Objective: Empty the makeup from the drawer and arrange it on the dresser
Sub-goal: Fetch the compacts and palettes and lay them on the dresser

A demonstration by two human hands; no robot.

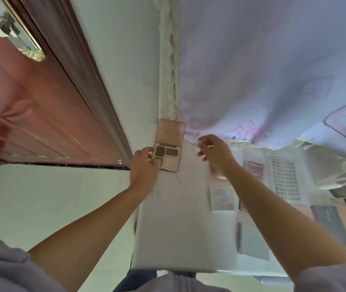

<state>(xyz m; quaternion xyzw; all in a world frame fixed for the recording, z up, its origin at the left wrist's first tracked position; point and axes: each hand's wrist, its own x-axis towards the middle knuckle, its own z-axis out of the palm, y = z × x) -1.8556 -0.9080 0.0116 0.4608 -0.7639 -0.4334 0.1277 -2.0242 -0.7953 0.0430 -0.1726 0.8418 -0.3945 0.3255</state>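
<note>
An opened pink eyeshadow palette (169, 158) stands at the far end of the white dresser top (180, 224), its lid raised against the wall. My left hand (143, 168) touches the palette's left edge with its fingertips. My right hand (215, 151) hovers just right of the palette, fingers loosely curled with nothing in them. To the right, the pulled-out drawer (284, 211) holds several flat makeup palettes, among them a dark red one (254, 168), a pale one (222, 199) and a grey one (252, 243).
A red-brown door (30, 102) stands at the left, with pale floor (41, 197) below it. A lilac printed cloth (273, 70) hangs behind the dresser. A white gridded tray (284, 175) and more boxes (332, 218) lie at the right.
</note>
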